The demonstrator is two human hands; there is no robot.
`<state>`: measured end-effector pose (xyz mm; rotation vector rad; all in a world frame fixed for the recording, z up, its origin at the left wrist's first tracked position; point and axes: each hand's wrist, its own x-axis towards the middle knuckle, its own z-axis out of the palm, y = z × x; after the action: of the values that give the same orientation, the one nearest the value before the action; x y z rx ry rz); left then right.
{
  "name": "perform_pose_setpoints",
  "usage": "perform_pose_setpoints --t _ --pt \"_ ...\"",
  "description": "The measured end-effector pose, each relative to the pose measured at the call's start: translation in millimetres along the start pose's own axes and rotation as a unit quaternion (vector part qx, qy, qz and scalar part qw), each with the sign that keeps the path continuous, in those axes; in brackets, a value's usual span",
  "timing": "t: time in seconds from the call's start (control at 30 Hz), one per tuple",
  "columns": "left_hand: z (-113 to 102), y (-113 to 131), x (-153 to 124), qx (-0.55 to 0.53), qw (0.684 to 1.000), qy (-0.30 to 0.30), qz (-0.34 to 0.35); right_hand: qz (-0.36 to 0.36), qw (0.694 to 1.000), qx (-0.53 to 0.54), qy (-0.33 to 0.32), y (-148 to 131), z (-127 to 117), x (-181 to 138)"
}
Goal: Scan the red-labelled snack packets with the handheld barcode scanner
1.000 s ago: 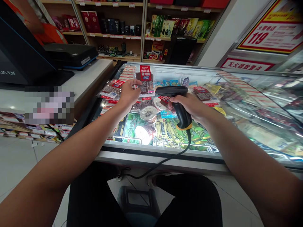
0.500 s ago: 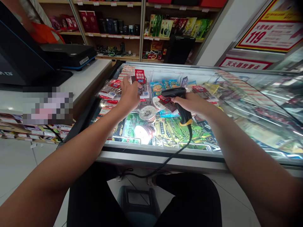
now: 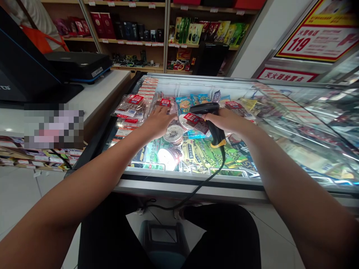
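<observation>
My left hand (image 3: 157,121) reaches over the freezer's glass lid (image 3: 283,123), its fingers laid on a clear snack packet with a red label (image 3: 165,103) that lies almost flat. Another red-labelled packet (image 3: 131,105) lies just to its left. My right hand (image 3: 228,121) is closed round the handle of a black barcode scanner (image 3: 209,112) with a yellow ring. The scanner's head points left toward the packet. Its black cable (image 3: 196,188) hangs down over the freezer's front edge.
Under the lid lie round tubs (image 3: 174,133) and green bags (image 3: 207,151). On the left, a white counter (image 3: 92,95) carries a black screen (image 3: 25,71) and a flat black device (image 3: 78,65). Stocked shelves (image 3: 134,35) stand behind. A person in orange (image 3: 39,28) is at top left. A red sign (image 3: 316,37) hangs at the right.
My left hand has brought the red-labelled packet down from upright to nearly flat on the lid. My right hand and the scanner have sunk slightly and shifted left.
</observation>
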<state>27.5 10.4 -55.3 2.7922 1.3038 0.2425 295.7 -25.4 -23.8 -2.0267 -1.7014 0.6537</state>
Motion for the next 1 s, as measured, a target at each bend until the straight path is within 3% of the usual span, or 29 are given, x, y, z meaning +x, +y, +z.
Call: perform_pose_setpoints --t 0.2,0.4,0.63,0.73,0.8,1.0 --pt "-3.2 23.1 -3.4 -0.046 0.999 -0.014 -0.011 -0.003 0.998 -0.055 0.014 -12.6 -1.3 -10.3" --pt "5.3 52.4 -5.1 -0.126 0.990 -0.062 -0.012 -0.020 0.999 -0.037 -0.013 -9.5 -0.4 -10.1" --pt "7.0 64.9 -6.4 -0.149 0.987 -0.054 -0.038 -0.088 0.995 0.038 -0.029 -3.1 4.1 -8.7" --pt "10.7 65.3 -2.5 -0.229 0.973 -0.031 -0.022 -0.089 0.994 0.033 -0.045 -4.2 3.8 -11.3" --pt "12.8 64.5 1.1 -0.349 0.937 -0.016 -0.024 -0.079 0.994 0.044 -0.063 -3.4 2.4 -11.6" --pt "7.5 66.4 7.1 -0.651 0.748 0.025 -0.130 -0.059 0.983 0.145 -0.094 -5.2 1.0 -11.2"
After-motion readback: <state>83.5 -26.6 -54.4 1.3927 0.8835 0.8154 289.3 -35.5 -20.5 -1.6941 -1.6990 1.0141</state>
